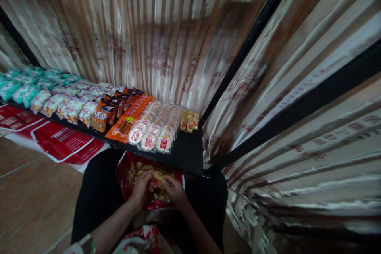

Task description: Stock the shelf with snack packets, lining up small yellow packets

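Observation:
My left hand [141, 189] and my right hand [175, 193] meet over a red basket [122, 182] between my knees. Their fingers are closed around a small yellow wrapped snack [157, 176], held at both ends. More small yellow wrapped snacks [162, 198] lie loose in the basket below. On the black shelf [187, 152] just beyond, several similar yellow snacks [189, 121] stand in short rows at the right end. Beside them are rows of round white wrapped crackers [149, 141] with red labels.
Further left along the shelf lie a flat orange bag [127, 126], orange-black snack bags [102, 117], white bags [71, 109] and teal bags [29, 93]. Red baskets [67, 143] sit under the front edge. Black posts [247, 51] and patterned curtains [166, 27] enclose the back and right.

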`<act>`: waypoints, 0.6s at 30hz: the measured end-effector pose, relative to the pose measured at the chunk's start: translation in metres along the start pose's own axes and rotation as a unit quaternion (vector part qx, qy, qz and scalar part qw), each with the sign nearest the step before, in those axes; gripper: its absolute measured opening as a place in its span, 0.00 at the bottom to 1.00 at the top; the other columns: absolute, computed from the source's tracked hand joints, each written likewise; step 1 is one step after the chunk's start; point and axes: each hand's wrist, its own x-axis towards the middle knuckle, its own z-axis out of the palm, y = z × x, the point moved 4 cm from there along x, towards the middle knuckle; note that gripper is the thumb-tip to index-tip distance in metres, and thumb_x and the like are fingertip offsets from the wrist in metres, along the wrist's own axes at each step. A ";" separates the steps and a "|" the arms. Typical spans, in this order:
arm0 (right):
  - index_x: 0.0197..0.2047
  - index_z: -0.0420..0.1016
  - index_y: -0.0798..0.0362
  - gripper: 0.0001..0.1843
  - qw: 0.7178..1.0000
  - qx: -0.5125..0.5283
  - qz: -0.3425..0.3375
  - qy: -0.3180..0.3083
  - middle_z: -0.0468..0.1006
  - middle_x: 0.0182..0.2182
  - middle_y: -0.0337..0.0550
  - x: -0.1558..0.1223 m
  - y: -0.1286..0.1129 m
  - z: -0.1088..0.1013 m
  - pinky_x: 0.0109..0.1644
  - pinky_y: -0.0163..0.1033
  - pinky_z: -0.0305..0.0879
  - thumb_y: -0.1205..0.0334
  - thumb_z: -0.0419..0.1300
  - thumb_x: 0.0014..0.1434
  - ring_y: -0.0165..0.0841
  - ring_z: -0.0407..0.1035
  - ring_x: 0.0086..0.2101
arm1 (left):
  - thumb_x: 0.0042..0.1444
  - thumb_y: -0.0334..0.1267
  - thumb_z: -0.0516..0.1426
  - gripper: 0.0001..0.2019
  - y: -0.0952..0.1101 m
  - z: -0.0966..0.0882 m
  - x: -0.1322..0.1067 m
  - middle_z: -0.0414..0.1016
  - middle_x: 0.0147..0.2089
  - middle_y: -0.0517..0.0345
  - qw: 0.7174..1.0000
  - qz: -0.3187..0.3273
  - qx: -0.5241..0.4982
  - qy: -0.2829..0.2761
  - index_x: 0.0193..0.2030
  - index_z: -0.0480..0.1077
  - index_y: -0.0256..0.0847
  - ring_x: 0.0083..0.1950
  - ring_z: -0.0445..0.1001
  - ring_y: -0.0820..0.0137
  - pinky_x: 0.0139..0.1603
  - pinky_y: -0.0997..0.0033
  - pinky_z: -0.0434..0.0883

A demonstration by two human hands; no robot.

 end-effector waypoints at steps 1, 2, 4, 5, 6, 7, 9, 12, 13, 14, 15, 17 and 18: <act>0.41 0.77 0.51 0.22 1.000 0.000 0.012 0.014 0.80 0.34 0.44 0.001 -0.002 -0.002 0.41 0.40 0.69 0.44 0.54 0.55 0.37 0.74 0.35 | 0.41 0.41 0.60 0.15 0.001 0.002 0.000 0.70 0.19 0.64 1.000 0.001 0.002 0.001 0.35 0.68 0.37 0.19 0.67 0.75 0.19 0.79 0.58; 0.40 0.77 0.51 0.22 0.999 -0.001 0.024 0.027 0.80 0.31 0.43 0.002 -0.004 -0.004 0.38 0.39 0.69 0.43 0.54 0.54 0.36 0.74 0.33 | 0.40 0.43 0.61 0.15 0.002 0.004 0.002 0.69 0.17 0.64 1.000 0.004 0.010 0.001 0.33 0.68 0.37 0.18 0.66 0.76 0.19 0.79 0.57; 0.39 0.78 0.50 0.23 0.998 0.004 0.044 0.051 0.78 0.27 0.41 0.005 -0.009 -0.007 0.33 0.38 0.68 0.42 0.53 0.54 0.35 0.72 0.28 | 0.39 0.49 0.62 0.17 0.005 0.008 0.005 0.67 0.15 0.65 0.999 0.017 0.037 -0.002 0.29 0.66 0.38 0.16 0.62 0.77 0.18 0.80 0.55; 0.39 0.78 0.50 0.23 0.997 0.009 0.051 0.064 0.78 0.25 0.41 0.006 -0.012 -0.009 0.31 0.37 0.68 0.41 0.53 0.54 0.34 0.71 0.26 | 0.39 0.53 0.62 0.19 0.007 0.010 0.007 0.67 0.14 0.64 0.998 0.025 0.055 -0.004 0.28 0.66 0.38 0.16 0.61 0.78 0.18 0.80 0.54; 0.39 0.77 0.50 0.23 0.995 0.014 0.056 0.078 0.77 0.24 0.40 0.008 -0.015 -0.012 0.29 0.36 0.67 0.41 0.53 0.54 0.34 0.71 0.26 | 0.39 0.55 0.61 0.21 0.009 0.012 0.008 0.66 0.14 0.64 0.997 0.031 0.071 -0.005 0.27 0.66 0.38 0.15 0.60 0.78 0.18 0.79 0.54; 0.39 0.77 0.50 0.23 0.994 0.019 0.060 0.092 0.77 0.24 0.40 0.009 -0.019 -0.014 0.28 0.35 0.66 0.41 0.53 0.54 0.33 0.70 0.25 | 0.39 0.58 0.61 0.22 0.011 0.014 0.010 0.66 0.14 0.64 0.996 0.038 0.086 -0.005 0.27 0.67 0.38 0.15 0.60 0.78 0.18 0.79 0.54; 0.40 0.77 0.51 0.23 0.991 0.025 0.062 0.118 0.77 0.24 0.39 0.012 -0.026 -0.020 0.27 0.34 0.65 0.42 0.53 0.54 0.32 0.69 0.25 | 0.40 0.60 0.60 0.24 0.016 0.019 0.013 0.68 0.15 0.63 0.994 0.050 0.100 -0.007 0.28 0.67 0.38 0.17 0.61 0.77 0.19 0.79 0.55; 0.42 0.75 0.51 0.22 0.987 0.037 0.060 0.145 0.75 0.23 0.38 0.016 -0.038 -0.029 0.25 0.33 0.62 0.44 0.53 0.54 0.31 0.67 0.23 | 0.41 0.60 0.59 0.24 0.025 0.030 0.016 0.69 0.18 0.62 0.993 0.063 0.102 -0.022 0.29 0.68 0.38 0.19 0.63 0.77 0.20 0.78 0.57; 0.43 0.75 0.52 0.23 0.985 0.048 0.061 0.152 0.75 0.23 0.37 0.018 -0.041 -0.033 0.25 0.33 0.61 0.44 0.54 0.54 0.30 0.66 0.22 | 0.41 0.60 0.59 0.23 0.028 0.035 0.017 0.69 0.19 0.62 0.992 0.063 0.103 -0.027 0.29 0.68 0.38 0.19 0.63 0.76 0.20 0.78 0.58; 0.43 0.74 0.53 0.23 0.983 0.065 0.062 0.159 0.74 0.22 0.37 0.020 -0.044 -0.036 0.24 0.33 0.60 0.44 0.54 0.53 0.29 0.65 0.22 | 0.41 0.60 0.59 0.23 0.031 0.039 0.017 0.69 0.19 0.63 0.992 0.062 0.104 -0.030 0.29 0.68 0.39 0.19 0.63 0.76 0.20 0.78 0.58; 0.44 0.73 0.53 0.24 0.981 0.085 0.063 0.165 0.74 0.22 0.37 0.022 -0.047 -0.039 0.24 0.32 0.60 0.44 0.54 0.53 0.29 0.65 0.21 | 0.41 0.60 0.59 0.23 0.034 0.043 0.017 0.69 0.19 0.63 0.992 0.060 0.106 -0.031 0.29 0.67 0.39 0.19 0.63 0.76 0.20 0.78 0.58; 0.45 0.72 0.54 0.25 0.973 0.124 0.065 0.184 0.74 0.22 0.37 0.027 -0.050 -0.045 0.24 0.32 0.60 0.44 0.55 0.52 0.29 0.65 0.21 | 0.41 0.59 0.60 0.22 0.039 0.051 0.017 0.69 0.20 0.64 0.992 0.058 0.107 -0.032 0.30 0.67 0.40 0.18 0.63 0.76 0.20 0.78 0.58; 0.45 0.71 0.55 0.26 0.969 0.140 0.066 0.195 0.74 0.23 0.38 0.030 -0.051 -0.049 0.24 0.33 0.60 0.43 0.56 0.51 0.29 0.66 0.21 | 0.41 0.58 0.60 0.22 0.042 0.055 0.017 0.69 0.20 0.64 0.992 0.057 0.107 -0.034 0.31 0.67 0.40 0.18 0.63 0.77 0.20 0.78 0.58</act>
